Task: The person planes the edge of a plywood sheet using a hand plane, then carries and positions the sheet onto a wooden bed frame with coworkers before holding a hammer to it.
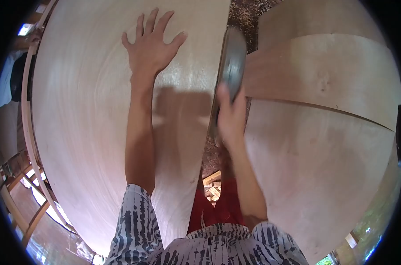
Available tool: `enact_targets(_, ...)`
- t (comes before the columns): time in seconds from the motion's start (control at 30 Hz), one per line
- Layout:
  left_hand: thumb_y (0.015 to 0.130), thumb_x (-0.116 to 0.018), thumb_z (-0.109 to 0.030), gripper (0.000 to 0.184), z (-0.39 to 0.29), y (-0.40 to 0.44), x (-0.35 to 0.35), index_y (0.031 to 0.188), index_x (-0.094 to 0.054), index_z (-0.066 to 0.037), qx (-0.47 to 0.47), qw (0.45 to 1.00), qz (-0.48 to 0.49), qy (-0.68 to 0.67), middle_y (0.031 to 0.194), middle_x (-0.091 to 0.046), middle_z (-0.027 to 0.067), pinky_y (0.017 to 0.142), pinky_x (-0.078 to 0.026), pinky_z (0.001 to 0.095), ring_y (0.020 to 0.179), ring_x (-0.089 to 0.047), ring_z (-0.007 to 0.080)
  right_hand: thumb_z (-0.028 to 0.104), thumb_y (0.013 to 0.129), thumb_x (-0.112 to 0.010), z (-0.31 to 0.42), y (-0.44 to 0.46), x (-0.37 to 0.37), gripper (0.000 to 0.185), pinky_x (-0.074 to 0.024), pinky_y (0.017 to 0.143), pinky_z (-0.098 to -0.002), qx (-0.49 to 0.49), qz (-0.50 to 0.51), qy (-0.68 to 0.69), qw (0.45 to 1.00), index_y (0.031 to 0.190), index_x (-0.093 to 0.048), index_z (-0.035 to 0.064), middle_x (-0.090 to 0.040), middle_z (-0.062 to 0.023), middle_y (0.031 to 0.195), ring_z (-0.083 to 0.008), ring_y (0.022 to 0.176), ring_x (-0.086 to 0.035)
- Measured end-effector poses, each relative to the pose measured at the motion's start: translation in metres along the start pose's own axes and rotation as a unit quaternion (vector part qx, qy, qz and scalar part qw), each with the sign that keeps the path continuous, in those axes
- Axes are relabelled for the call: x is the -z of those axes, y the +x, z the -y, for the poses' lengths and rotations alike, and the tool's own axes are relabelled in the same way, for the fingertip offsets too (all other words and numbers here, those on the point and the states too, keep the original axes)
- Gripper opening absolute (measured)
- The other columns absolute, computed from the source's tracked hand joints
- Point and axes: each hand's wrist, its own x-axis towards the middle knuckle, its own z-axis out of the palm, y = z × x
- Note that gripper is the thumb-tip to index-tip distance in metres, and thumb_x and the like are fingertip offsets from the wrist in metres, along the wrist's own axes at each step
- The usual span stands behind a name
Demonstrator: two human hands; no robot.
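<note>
My left hand (152, 51) lies flat with spread fingers on a large pale plywood sheet (85, 110). My right hand (232, 117) is wrapped round the rear of a long grey metal tool (235, 57), which looks like a hand plane. The tool lies along the right edge of the sheet, its rounded front end pointing away from me. Motion blur smears the tool and my right hand, so its details are unclear. The part inside my grip is hidden.
More plywood sheets (319, 163) lie to the right, one overlapping another (319, 73). A gap beside the tool shows brown ground, with wood scraps (212, 187) near my legs. Wooden framing (28, 128) stands along the left.
</note>
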Motion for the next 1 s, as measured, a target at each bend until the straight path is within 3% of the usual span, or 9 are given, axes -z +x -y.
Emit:
enact_targets(0.13, 0.088, -0.052, -0.070, 0.072, 0.001, 0.000, -0.007, 0.152, -0.044, -0.037, -0.001, 1.000, -0.019, 0.012, 0.165, -0.032, -0.0005, 0.119, -0.010, 0.0688, 0.155, -0.023, 0.0264, 0.040, 0.103, -0.058, -0.001, 0.051, 0.007, 0.074, -0.0420, 0.106, -0.0391, 0.030, 0.047, 0.012, 0.998, 0.151, -0.031, -0.0101, -0.055, -0.0247, 0.140, -0.0306, 0.123, -0.057)
enact_targets(0.23, 0.088, -0.052, -0.070, 0.072, 0.002, 0.003, -0.001, 0.152, -0.043, -0.037, 0.012, 1.000, -0.010, 0.013, 0.166, -0.032, -0.0009, 0.119, -0.010, 0.0690, 0.155, -0.023, 0.0266, 0.030, 0.104, -0.057, -0.032, -0.081, 0.002, 0.073, -0.0387, 0.111, -0.0375, -0.040, -0.030, -0.069, 0.996, 0.156, -0.023, -0.0089, -0.049, -0.0245, 0.146, -0.0314, 0.128, -0.053)
enact_targets(0.43, 0.091, -0.053, -0.069, 0.070, -0.001, 0.004, -0.002, 0.153, -0.041, -0.037, -0.004, 0.999, 0.005, 0.039, 0.166, -0.030, -0.0015, 0.120, -0.011, 0.0679, 0.155, -0.022, 0.0248, 0.019, 0.101, -0.060, -0.052, -0.243, 0.023, 0.066, -0.0373, 0.111, -0.0377, -0.172, 0.074, 0.099, 0.977, 0.151, -0.029, -0.0094, -0.048, -0.0201, 0.145, -0.0280, 0.133, -0.048)
enact_targets(0.57, 0.090, -0.053, -0.069, 0.071, 0.000, 0.008, -0.010, 0.152, -0.043, -0.037, -0.015, 0.999, -0.002, 0.033, 0.165, -0.032, -0.0007, 0.119, -0.011, 0.0687, 0.155, -0.022, 0.0256, 0.039, 0.103, -0.059, -0.030, -0.085, 0.005, 0.074, -0.0402, 0.110, -0.0393, -0.041, -0.032, -0.065, 0.997, 0.149, -0.032, -0.0122, -0.055, -0.0295, 0.138, -0.0346, 0.129, -0.055)
enact_targets(0.73, 0.090, -0.058, -0.061, 0.070, -0.009, 0.000, 0.007, 0.150, -0.045, -0.027, 0.005, 0.999, 0.029, 0.028, 0.164, -0.033, 0.0069, 0.119, -0.015, 0.0670, 0.154, -0.024, 0.0311, 0.044, 0.101, -0.060, -0.005, -0.023, 0.007, 0.080, -0.0413, 0.109, -0.0397, -0.006, 0.019, 0.020, 1.000, 0.149, -0.030, -0.0133, -0.054, -0.0324, 0.138, -0.0359, 0.130, -0.054)
enact_targets(0.77, 0.090, -0.058, -0.062, 0.070, -0.011, 0.001, 0.010, 0.150, -0.045, -0.027, 0.014, 0.999, 0.041, 0.020, 0.164, -0.033, 0.0067, 0.119, -0.015, 0.0669, 0.154, -0.024, 0.0310, 0.045, 0.101, -0.060, -0.005, -0.056, 0.009, 0.078, -0.0426, 0.107, -0.0402, -0.026, 0.027, 0.043, 0.998, 0.147, -0.033, -0.0119, -0.058, -0.0305, 0.133, -0.0351, 0.126, -0.057)
enact_targets(0.87, 0.090, -0.058, -0.062, 0.071, -0.016, 0.008, 0.015, 0.150, -0.045, -0.027, 0.019, 0.999, 0.046, 0.013, 0.165, -0.032, 0.0063, 0.120, -0.014, 0.0666, 0.154, -0.024, 0.0305, 0.007, 0.097, -0.059, -0.040, -0.191, 0.015, 0.057, -0.0439, 0.103, -0.0387, -0.053, 0.018, 0.063, 0.996, 0.146, -0.035, -0.0094, -0.059, -0.0191, 0.127, -0.0257, 0.115, -0.058)
enact_targets(0.93, 0.090, -0.058, -0.063, 0.071, -0.014, 0.004, 0.015, 0.150, -0.045, -0.027, 0.026, 0.998, 0.053, 0.016, 0.165, -0.032, 0.0061, 0.120, -0.013, 0.0665, 0.154, -0.024, 0.0303, 0.009, 0.097, -0.060, -0.055, -0.274, 0.030, 0.060, -0.0438, 0.103, -0.0370, -0.125, 0.066, 0.048, 0.989, 0.148, -0.032, -0.0077, -0.058, -0.0160, 0.129, -0.0235, 0.117, -0.057)
enact_targets(1.0, 0.090, -0.057, -0.063, 0.071, -0.013, 0.005, 0.016, 0.151, -0.045, -0.027, 0.010, 0.999, 0.041, 0.015, 0.165, -0.033, 0.0064, 0.120, -0.013, 0.0668, 0.154, -0.024, 0.0304, 0.024, 0.100, -0.059, -0.063, -0.283, 0.032, 0.071, -0.0296, 0.117, -0.0388, -0.168, 0.089, 0.076, 0.979, 0.154, -0.025, -0.0068, -0.045, -0.0159, 0.149, -0.0254, 0.139, -0.041)
